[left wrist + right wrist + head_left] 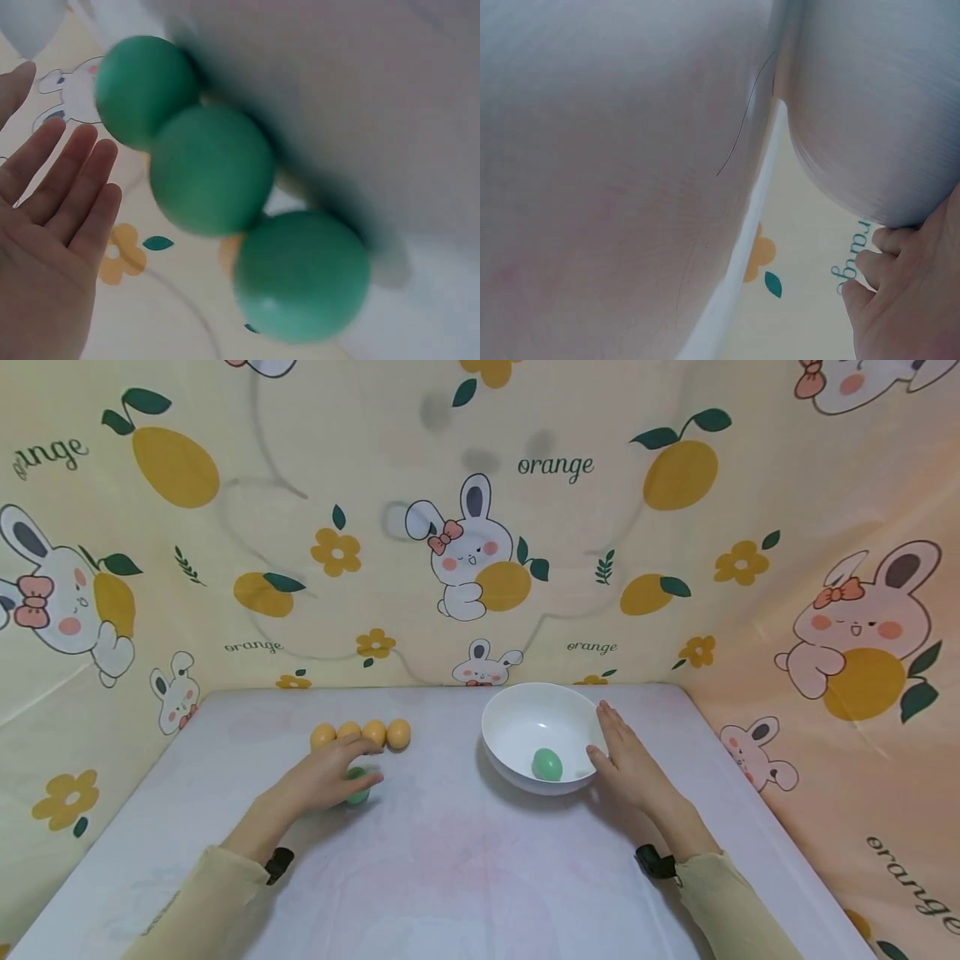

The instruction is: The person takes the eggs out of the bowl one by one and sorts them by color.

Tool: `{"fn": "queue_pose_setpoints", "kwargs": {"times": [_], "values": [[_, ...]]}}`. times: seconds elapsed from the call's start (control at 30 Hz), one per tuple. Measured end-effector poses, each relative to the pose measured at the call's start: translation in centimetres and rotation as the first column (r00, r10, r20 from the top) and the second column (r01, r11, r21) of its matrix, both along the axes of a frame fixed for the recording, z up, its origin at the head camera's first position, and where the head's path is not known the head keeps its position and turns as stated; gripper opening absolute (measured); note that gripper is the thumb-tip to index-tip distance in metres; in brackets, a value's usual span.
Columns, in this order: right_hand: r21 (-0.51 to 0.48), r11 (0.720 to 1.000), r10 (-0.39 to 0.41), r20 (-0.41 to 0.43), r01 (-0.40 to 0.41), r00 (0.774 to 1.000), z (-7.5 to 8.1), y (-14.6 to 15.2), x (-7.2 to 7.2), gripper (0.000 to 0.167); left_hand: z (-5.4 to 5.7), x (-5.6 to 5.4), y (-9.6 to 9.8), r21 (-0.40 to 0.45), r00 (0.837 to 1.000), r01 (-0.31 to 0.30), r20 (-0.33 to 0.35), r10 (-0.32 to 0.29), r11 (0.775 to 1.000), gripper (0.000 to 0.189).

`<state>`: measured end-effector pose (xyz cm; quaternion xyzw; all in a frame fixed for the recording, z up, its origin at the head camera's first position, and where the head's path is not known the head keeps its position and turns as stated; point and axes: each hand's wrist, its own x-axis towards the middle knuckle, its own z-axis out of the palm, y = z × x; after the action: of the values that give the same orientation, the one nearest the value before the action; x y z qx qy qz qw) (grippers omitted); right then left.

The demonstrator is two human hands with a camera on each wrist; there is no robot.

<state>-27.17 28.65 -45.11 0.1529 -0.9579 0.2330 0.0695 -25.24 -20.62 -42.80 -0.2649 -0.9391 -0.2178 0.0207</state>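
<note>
My left hand (330, 774) reaches over the table with its fingers extended, above a green egg (358, 786) that shows between thumb and fingers. In the left wrist view, three green eggs (212, 171) lie in a slanting row beside the hand (56, 217), whose palm holds nothing. Straight fingers of my right hand (637, 767) rest along the right side of a white bowl (517, 718), the thumb overlapping its rim. Inside the bowl lies one green egg (547, 765). The right wrist view has the fingers (866, 300) against the bowl's outer wall (877, 112).
Several yellow-orange eggs (399, 734) form a row behind the left hand, partly covered by it. A pale cloth covers the table (465, 877). Printed fabric (360, 460) with rabbits and oranges hangs at the back and sides.
</note>
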Motion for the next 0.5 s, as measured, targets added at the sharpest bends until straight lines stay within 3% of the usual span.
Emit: {"fn": "queue_pose_setpoints", "kwargs": {"times": [0.27,0.5], "values": [[0.005,1.0,0.001,0.008,-0.001,1.0,0.0,0.1,0.0,0.078,0.3,-0.5,2.8,0.159,0.993,0.055,-0.115,-0.036,0.986,0.034],[0.003,1.0,0.003,0.014,-0.003,1.0,0.0,0.2,-0.1,0.078,0.5,-1.3,6.0,0.25,0.993,0.072,-0.109,-0.046,0.966,0.032]]}}
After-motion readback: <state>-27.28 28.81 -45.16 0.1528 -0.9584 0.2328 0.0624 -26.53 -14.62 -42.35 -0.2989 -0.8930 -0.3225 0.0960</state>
